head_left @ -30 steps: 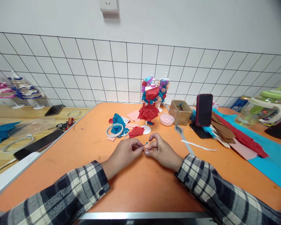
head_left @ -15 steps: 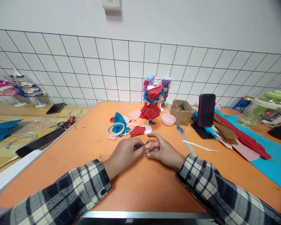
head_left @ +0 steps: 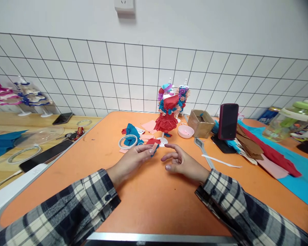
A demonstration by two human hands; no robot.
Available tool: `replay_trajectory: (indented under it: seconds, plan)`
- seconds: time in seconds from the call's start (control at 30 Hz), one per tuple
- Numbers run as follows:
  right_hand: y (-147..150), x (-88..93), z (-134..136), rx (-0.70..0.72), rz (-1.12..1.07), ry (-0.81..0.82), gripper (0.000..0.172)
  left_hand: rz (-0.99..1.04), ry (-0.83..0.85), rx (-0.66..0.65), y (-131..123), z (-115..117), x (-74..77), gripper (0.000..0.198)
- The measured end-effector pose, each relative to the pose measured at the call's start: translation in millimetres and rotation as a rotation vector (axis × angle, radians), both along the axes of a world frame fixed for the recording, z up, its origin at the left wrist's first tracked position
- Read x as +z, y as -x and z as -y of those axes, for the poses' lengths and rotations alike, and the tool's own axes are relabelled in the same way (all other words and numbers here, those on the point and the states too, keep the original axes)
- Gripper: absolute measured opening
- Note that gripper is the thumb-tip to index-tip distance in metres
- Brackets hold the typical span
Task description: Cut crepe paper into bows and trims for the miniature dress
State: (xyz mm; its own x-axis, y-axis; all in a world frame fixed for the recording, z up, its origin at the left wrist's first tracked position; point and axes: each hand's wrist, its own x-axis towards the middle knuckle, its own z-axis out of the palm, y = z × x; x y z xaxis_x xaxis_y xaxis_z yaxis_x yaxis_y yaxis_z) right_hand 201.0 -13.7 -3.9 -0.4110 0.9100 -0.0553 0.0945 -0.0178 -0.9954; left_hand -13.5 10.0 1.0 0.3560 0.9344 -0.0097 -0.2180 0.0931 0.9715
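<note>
Between the thumb and fingers of my left hand point(head_left: 137, 157) is a small pink and blue crepe-paper piece point(head_left: 155, 149). Its lower part is hidden by the fingers. My right hand point(head_left: 182, 161) hovers just to the right, fingers apart and curved, holding nothing. Beyond both hands a miniature dress form point(head_left: 166, 114) in a ruffled red dress stands on a white base. Left of it lie a roll of tape point(head_left: 127, 142), a crumpled blue paper piece point(head_left: 130, 131) and a red paper scrap point(head_left: 153, 141). Scissors there are mostly covered by my left hand.
A pink bowl point(head_left: 185, 132) and a cardboard box point(head_left: 201, 123) stand right of the dress form. Tweezers point(head_left: 200, 145) and a white strip point(head_left: 220, 161) lie near my right hand. Farther right are an upright phone point(head_left: 228, 122), coloured paper sheets point(head_left: 269, 150) and a jug point(head_left: 284, 123).
My hands have moved apart. The right hand has let go of the small paper piece and opened; the left has kept it, shifted slightly left and turned it.
</note>
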Motion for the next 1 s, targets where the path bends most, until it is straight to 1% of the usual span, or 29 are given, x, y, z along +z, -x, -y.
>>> replay_trajectory:
  seconds: [0.07,0.13,0.2,0.3,0.4,0.47,0.7,0.77,0.83,0.9,1.0]
  plan:
    - [-1.7,2.8,-0.5,-0.017,-0.062,0.031,0.065,0.138,0.091,-0.053,2.2,0.5,0.9,0.017]
    - [-1.9,5.1,-0.2,-0.052,-0.113,0.044,0.059,0.202,0.161,-0.126,4.1,1.5,1.2,0.015]
    - [-1.0,6.7,0.6,-0.079,-0.177,0.045,0.059,0.225,0.222,-0.231,5.9,2.4,1.2,0.016]
    - [1.8,7.1,1.8,-0.116,-0.232,0.029,0.06,0.216,0.303,-0.368,7.8,3.6,1.1,0.023]
    - [4.9,4.8,2.2,-0.176,-0.2,-0.027,0.053,0.249,0.364,-0.463,7.5,6.1,1.4,0.016]
    - [6.9,2.3,2.1,-0.212,-0.184,-0.058,0.047,0.284,0.378,-0.503,5.8,8.7,1.5,0.011]
    - [16.2,-1.7,4.7,-0.232,-0.24,0.007,0.043,0.351,0.394,-0.522,-3.2,15.1,-1.4,0.021]
    - [18.9,-1.1,5.9,-0.237,-0.271,0.039,0.043,0.353,0.397,-0.501,-5.2,15.3,-3.2,0.022]
    - [21.0,-0.7,6.8,-0.24,-0.299,0.077,0.043,0.368,0.398,-0.46,-6.6,14.7,-5.0,0.018]
    - [21.9,-1.1,7.2,-0.242,-0.312,0.104,0.044,0.39,0.397,-0.42,-7.3,13.7,-6.2,0.019]
    - [20.7,-2.8,6.6,-0.236,-0.283,0.089,0.042,0.423,0.388,-0.396,-6.6,11.9,-6.0,0.019]
